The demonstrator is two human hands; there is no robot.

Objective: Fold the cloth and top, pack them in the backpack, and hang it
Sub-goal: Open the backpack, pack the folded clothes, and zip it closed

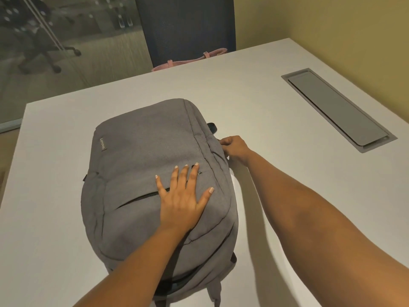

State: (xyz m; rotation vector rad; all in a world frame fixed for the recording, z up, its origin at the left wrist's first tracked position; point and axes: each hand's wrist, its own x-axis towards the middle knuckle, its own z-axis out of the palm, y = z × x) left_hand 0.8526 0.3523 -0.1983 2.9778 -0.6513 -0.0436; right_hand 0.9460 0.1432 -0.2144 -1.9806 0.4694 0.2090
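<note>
Only the person's 2 arms showed, both bare from the lower edge of the view to the fingertips, with no sleeve or cuff on either. The left hand had 5 fingers in view, each ending in a short, rounded nail painted a pale, pinkish-white polish. The right hand showed mostly its back and knuckles, so its nails could not be made out. The left wrist and the fingers that showed were unadorned. The right forearm looked broad and slightly blurred near the lens.
</note>
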